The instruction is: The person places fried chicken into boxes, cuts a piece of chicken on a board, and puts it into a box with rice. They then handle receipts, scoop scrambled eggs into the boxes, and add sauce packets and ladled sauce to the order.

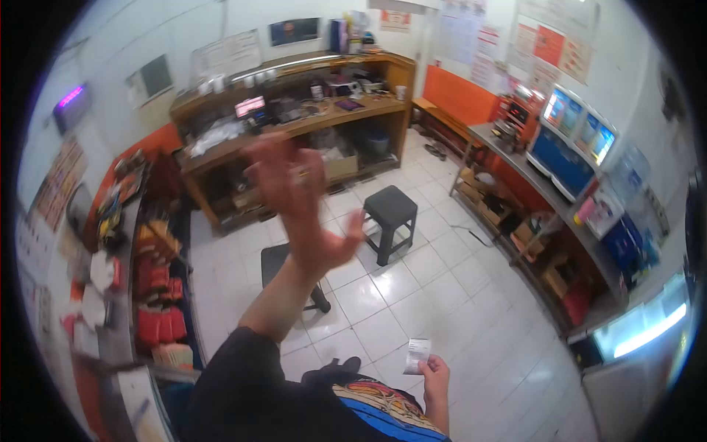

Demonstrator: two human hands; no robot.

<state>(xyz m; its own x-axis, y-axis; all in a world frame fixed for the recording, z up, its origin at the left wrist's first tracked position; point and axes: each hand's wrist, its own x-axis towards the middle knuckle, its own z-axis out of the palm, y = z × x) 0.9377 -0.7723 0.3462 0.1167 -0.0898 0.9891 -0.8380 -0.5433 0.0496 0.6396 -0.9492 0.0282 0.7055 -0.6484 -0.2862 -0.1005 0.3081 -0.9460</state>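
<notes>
My left hand is raised in front of me at the end of a dark sleeve. Its thumb sticks out to the right and the fingers are spread, somewhat blurred, with nothing in them. A ring seems to sit on one finger. Low in the view, beside my printed shirt, my right hand pinches a small white paper slip between thumb and fingers. Dark print shows on the slip, too small to read.
A dark stool stands on the tiled floor; another stool is partly behind my left arm. A cluttered wooden counter is ahead. Shelving with red packets lines the left, and a drink dispenser tops the right-hand counter.
</notes>
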